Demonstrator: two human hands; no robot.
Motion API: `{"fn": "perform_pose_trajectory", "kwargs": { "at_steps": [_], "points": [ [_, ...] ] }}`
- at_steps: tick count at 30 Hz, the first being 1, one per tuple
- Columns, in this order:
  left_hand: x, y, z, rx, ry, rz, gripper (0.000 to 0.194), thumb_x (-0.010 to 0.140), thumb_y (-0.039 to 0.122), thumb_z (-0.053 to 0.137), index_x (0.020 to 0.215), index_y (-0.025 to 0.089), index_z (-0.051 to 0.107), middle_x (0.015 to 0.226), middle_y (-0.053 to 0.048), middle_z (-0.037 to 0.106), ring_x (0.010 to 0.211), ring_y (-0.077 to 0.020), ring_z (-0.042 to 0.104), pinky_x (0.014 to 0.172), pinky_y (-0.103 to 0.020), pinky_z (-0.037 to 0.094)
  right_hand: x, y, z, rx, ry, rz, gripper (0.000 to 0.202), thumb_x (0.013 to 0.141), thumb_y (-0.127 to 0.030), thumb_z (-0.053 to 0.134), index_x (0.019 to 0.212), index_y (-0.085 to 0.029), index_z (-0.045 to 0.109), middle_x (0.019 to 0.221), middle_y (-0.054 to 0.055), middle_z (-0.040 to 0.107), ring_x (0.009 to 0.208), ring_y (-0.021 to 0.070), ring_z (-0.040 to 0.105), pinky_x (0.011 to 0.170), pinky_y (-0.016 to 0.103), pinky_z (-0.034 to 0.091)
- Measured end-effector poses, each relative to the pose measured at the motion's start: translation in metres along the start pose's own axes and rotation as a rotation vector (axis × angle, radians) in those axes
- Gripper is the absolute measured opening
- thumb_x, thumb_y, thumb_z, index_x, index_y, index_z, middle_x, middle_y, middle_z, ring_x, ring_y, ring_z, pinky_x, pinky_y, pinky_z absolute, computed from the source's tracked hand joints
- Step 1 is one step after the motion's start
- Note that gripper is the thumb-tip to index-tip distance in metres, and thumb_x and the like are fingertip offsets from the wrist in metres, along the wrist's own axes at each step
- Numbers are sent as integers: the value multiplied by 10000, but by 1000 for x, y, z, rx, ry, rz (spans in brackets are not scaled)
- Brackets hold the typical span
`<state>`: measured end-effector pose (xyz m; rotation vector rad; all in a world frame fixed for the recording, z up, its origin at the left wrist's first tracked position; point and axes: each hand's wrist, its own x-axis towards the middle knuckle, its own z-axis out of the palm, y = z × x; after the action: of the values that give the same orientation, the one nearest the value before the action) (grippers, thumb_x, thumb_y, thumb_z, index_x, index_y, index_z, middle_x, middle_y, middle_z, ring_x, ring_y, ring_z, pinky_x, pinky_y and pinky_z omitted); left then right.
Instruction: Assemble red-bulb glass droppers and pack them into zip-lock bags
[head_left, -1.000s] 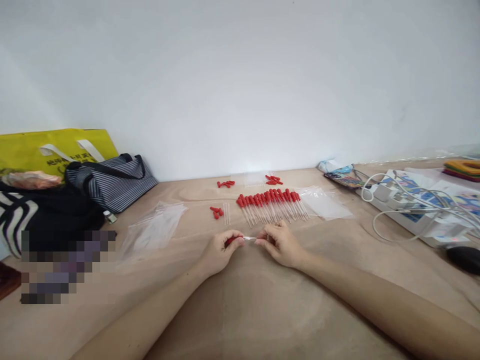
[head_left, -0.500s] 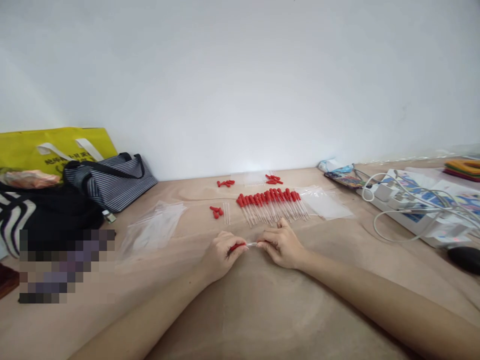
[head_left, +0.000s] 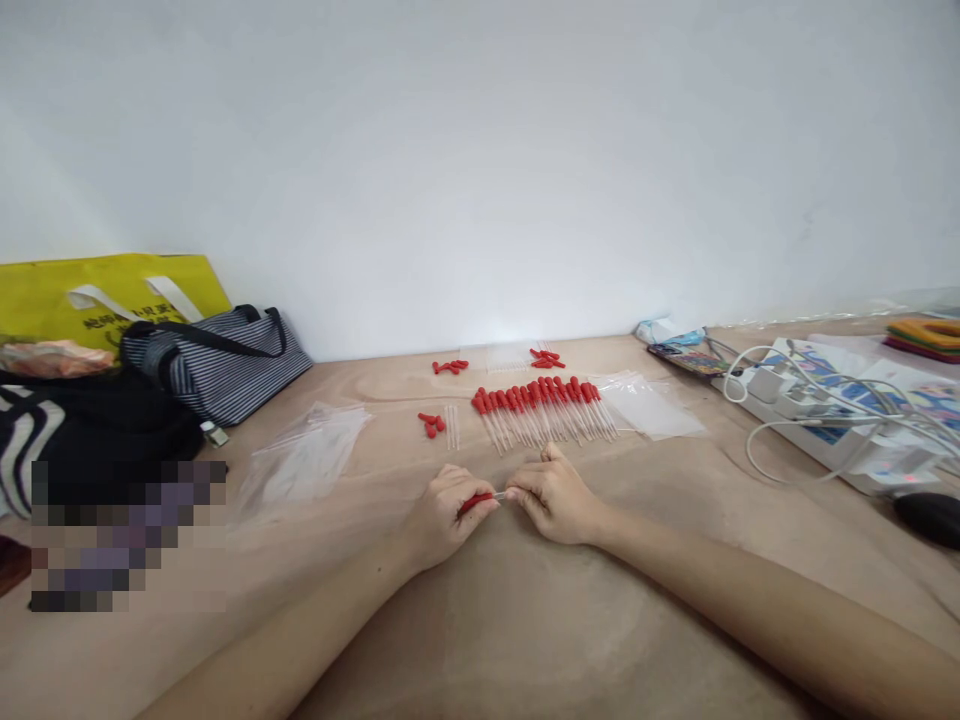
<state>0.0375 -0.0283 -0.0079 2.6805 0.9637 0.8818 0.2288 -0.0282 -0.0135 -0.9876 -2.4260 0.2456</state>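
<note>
While left hand (head_left: 444, 510) pinches a red bulb (head_left: 475, 503) and right hand (head_left: 556, 497) clamps the clear tube (head_left: 500, 495) at its end, well short of the far edge of the table (head_left: 517, 620), crooked pushing could snap the tube.

The table (head_left: 555, 620) has a brown top. A row of red-topped droppers (head_left: 535, 394) lies on it, with a few red bulbs (head_left: 439, 423) and thin clear tubes (head_left: 452, 428) just to the left. Plastic bags (head_left: 311, 455) lie farther left, near a striped bag (head_left: 232, 365); a power strip (head_left: 814, 440) sits well to the right.
</note>
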Motion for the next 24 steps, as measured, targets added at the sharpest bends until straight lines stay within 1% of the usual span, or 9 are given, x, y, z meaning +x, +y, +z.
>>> {"fn": "perform_pose_trajectory", "kwargs": {
  "at_steps": [4,7,12,15,17,19,20,22,24],
  "points": [
    [1,-2,-1,-5,-20,9,211,843,291,440,762,172,594,682,-27,639,654,-145,554,682,-287,395,1,0,0,8,-10,6,222,853,-231,384,777,-197,589,707,-6,650,632,114,523,666,285,207],
    [2,-6,-3,-2,-16,-13,210,841,309,449,773,183,601,694,-22,647,656,-147,561,692,-295,395,3,1,-4,6,-18,8,236,870,-255,369,816,-209,595,733,-8,654,650,112,529,668,283,206],
    [0,-15,-9,-2,51,-29,187,836,299,471,791,193,619,691,-20,640,676,-152,561,693,-300,411,4,1,-13,-106,-12,-58,232,865,-285,385,856,-207,603,796,26,639,758,145,520,679,298,205],
    [-2,-18,-10,-7,90,-31,148,826,278,492,876,202,609,790,-29,633,762,-158,562,744,-307,419,2,0,-13,-178,-19,-84,207,845,-279,418,850,-201,610,787,40,631,774,164,507,668,310,207],
    [-2,-21,-12,14,187,-105,211,805,278,514,1000,207,554,915,-48,601,864,-173,541,797,-327,412,2,3,-12,-197,-1,-41,202,837,-269,424,823,-195,612,763,45,627,766,170,509,668,313,215],
    [-2,-28,-13,33,310,-245,312,778,286,536,1072,198,484,966,-62,559,895,-180,520,800,-337,417,4,10,-10,-180,68,81,203,831,-259,423,802,-197,613,764,44,631,764,174,521,682,314,231],
    [-2,-34,-13,33,359,-330,332,764,290,543,1070,189,465,944,-62,547,861,-175,521,768,-327,431,5,15,-9,-162,118,166,203,829,-258,421,800,-199,614,775,42,636,764,174,531,691,313,243],
    [-2,-46,-13,2,411,-518,336,733,297,555,1027,166,457,877,-51,523,740,-148,520,663,-284,452,11,28,-8,-122,228,344,205,822,-257,417,824,-198,613,802,42,648,759,174,551,701,309,273],
    [-2,-58,-13,-60,394,-670,347,709,300,561,998,144,452,827,-38,497,620,-114,495,572,-244,446,19,40,-8,-107,317,484,208,811,-261,420,864,-189,608,809,50,657,761,180,568,704,306,297]
  ]
}}
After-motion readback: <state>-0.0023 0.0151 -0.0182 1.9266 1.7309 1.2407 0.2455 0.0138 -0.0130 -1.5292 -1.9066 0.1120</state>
